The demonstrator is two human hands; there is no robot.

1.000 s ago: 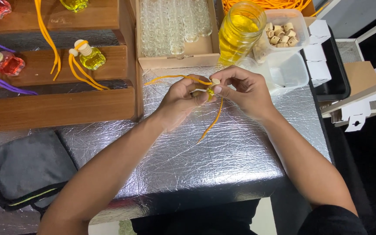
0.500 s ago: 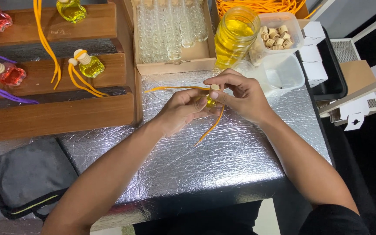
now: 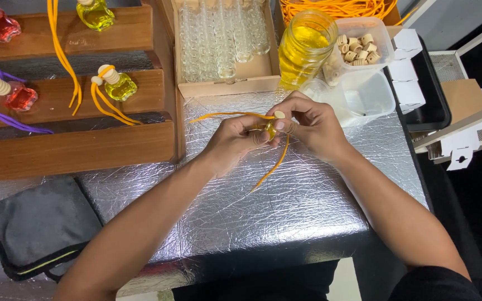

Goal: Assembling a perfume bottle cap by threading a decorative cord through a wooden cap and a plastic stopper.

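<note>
Small yellow bottle [image 3: 270, 130] pinched between left hand [image 3: 235, 140] and right hand [image 3: 313, 125].

The bench [image 3: 308, 195] wears crinkled, shiny silver foil, while the stepped shelf [image 3: 73, 150] beside it is matt brown wood. The jar [image 3: 303, 47] of yellow liquid is glossy clear glass, the tub [image 3: 364, 95] is cloudy plastic, the cloth [image 3: 34, 223] is soft, dull grey fabric, and the orange cord [image 3: 271, 167] looks smooth.
</note>
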